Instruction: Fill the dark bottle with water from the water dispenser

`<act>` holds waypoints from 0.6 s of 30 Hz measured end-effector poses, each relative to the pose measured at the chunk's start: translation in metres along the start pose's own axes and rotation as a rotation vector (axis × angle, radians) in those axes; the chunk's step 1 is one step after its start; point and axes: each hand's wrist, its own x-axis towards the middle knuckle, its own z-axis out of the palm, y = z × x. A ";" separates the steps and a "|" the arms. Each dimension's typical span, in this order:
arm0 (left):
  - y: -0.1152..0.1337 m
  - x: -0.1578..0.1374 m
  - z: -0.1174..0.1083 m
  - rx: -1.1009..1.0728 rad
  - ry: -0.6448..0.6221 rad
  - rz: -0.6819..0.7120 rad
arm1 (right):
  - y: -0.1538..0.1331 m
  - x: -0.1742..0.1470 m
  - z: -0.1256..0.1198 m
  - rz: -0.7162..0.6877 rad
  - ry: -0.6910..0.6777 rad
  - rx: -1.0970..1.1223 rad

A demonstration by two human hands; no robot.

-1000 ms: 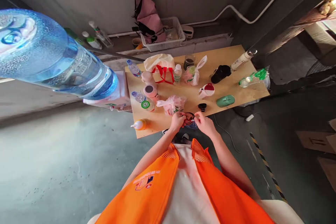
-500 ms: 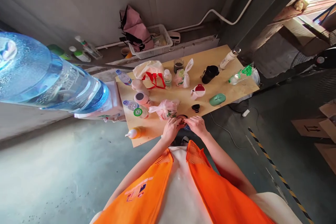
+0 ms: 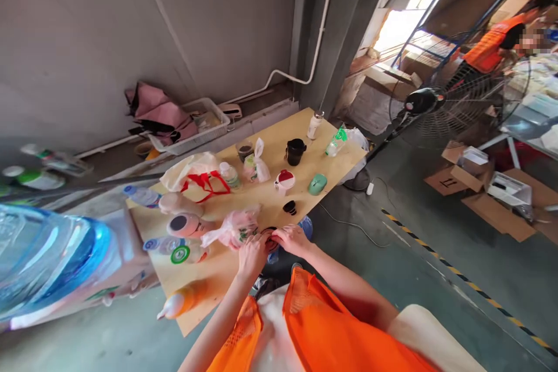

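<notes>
Between left hand (image 3: pixel 253 254) and right hand (image 3: pixel 293 239), dark-rimmed container (image 3: pixel 272 243), contents unclear.

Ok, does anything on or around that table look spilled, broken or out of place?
I see no spill or breakage. The pink fabric bundle sticks out past the left end of the white basket, which looks untidy. The dark-rimmed item between the left hand and right hand is too covered to judge.

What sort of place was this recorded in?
Probably a warehouse or packing workshop: there are open cardboard boxes, black-and-yellow floor tape, and another person dressed in orange beyond the large fan.
</notes>
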 end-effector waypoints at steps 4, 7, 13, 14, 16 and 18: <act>0.002 0.005 -0.007 0.022 -0.064 0.001 | -0.004 -0.003 0.001 0.096 -0.017 -0.010; -0.001 0.004 -0.005 0.027 -0.068 0.019 | -0.005 -0.003 -0.006 0.107 -0.064 0.056; 0.000 -0.002 0.000 0.022 -0.021 0.057 | -0.004 0.000 -0.013 0.159 -0.137 0.117; 0.001 -0.001 0.000 0.030 -0.018 0.057 | -0.002 0.000 -0.011 0.161 -0.140 0.122; 0.001 0.003 0.000 0.041 0.002 0.050 | 0.002 0.002 -0.007 0.140 -0.145 0.122; 0.000 0.009 0.001 0.025 0.034 0.036 | 0.005 0.005 -0.004 0.132 -0.133 0.107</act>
